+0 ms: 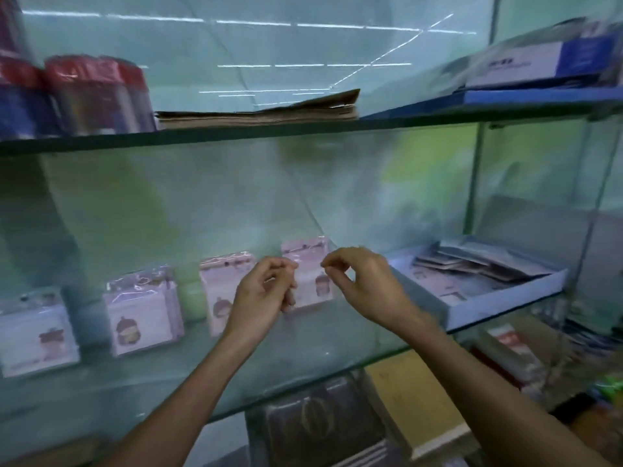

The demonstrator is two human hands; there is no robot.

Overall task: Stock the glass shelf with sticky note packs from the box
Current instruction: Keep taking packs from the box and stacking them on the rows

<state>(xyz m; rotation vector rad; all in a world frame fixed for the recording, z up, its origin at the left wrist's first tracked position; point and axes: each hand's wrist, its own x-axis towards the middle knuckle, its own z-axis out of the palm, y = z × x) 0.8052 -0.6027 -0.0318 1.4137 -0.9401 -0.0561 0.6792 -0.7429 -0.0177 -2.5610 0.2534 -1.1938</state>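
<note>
While four sticky note packs [143, 315] stand in a row on the glass shelf [303, 358], left of the blue box [499, 305], we curl our left hand [266, 288] and right hand [364, 281] around the rightmost pack [308, 274].

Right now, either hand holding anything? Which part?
Cannot tell for sure. Left hand and right hand have curled fingers in front of the rightmost sticky note pack, near its top corners; blur hides any contact.

Smooth, glossy glass shelf [101, 392]; sticky note packs [143, 315] in shiny clear plastic; matt brown cardboard [263, 112] at upper centre.
</note>
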